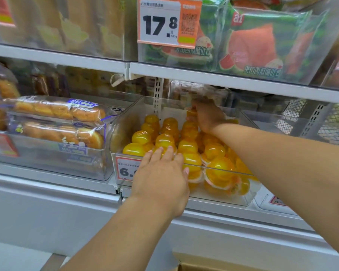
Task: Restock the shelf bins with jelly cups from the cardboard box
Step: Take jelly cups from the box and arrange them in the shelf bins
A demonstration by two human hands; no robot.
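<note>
A clear plastic shelf bin holds several yellow jelly cups, domes up. My right hand reaches to the back of the bin and grips one jelly cup above the rear row. My left hand lies flat over the bin's front rim, fingers spread and resting on the front cups, holding nothing. A corner of the cardboard box shows at the bottom edge.
A neighbouring clear bin on the left holds bagged bread rolls. The shelf above carries watermelon toast packs and a price tag. A low shelf edge hangs just over the jelly bin. Another bin sits right.
</note>
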